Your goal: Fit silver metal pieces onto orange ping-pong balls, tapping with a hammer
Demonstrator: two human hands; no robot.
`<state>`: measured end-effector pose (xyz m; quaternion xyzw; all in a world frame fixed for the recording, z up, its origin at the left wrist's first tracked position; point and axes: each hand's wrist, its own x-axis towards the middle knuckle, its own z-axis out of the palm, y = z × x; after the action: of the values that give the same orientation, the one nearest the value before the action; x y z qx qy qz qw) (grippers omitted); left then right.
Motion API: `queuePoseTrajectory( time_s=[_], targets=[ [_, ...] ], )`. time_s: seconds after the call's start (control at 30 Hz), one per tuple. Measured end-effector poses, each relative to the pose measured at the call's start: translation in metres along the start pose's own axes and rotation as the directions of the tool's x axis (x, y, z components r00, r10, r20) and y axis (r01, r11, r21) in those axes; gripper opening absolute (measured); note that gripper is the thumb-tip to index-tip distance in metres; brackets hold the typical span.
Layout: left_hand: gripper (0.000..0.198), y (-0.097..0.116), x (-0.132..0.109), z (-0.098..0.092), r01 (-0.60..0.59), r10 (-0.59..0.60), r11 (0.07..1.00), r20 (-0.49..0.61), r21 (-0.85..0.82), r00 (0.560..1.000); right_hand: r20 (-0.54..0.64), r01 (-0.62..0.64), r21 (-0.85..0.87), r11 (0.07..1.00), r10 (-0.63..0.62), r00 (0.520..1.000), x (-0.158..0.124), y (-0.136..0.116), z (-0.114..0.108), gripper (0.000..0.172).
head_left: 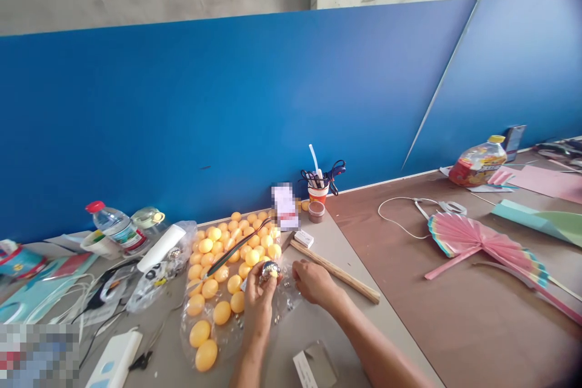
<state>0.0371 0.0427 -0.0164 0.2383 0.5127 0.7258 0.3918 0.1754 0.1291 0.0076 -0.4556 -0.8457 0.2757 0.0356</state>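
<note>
My left hand (260, 298) is raised just above the table, its fingers closed round a small ball (270, 269) covered in shiny silver pieces. My right hand (311, 282) rests on the table beside it, fingers curled down onto a clear plastic bag (285, 297) with small shiny bits; what they pinch is too small to make out. Just left of both hands lies a clear bag with several orange ping-pong balls (227, 254) and a dark thin tool (236, 251) lying across it.
A wooden stick (336, 271) lies right of my hands. A cup of scissors and pens (318, 189) stands by the blue partition (227, 115). Water bottles (119, 227), cables and a white tube sit at left. A pink paper fan (477, 242) and an oil bottle (477, 162) are at right.
</note>
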Motion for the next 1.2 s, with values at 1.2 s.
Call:
queuePoseTrajectory(
  time_s=[1.2],
  targets=[
    [0.046,0.007,-0.004,0.009,0.058,-0.056,0.987,0.019,-0.147,0.998,0.155,-0.177,0.976,-0.128,-0.163,0.974,0.005,-0.008,-0.006,0.030]
  ],
)
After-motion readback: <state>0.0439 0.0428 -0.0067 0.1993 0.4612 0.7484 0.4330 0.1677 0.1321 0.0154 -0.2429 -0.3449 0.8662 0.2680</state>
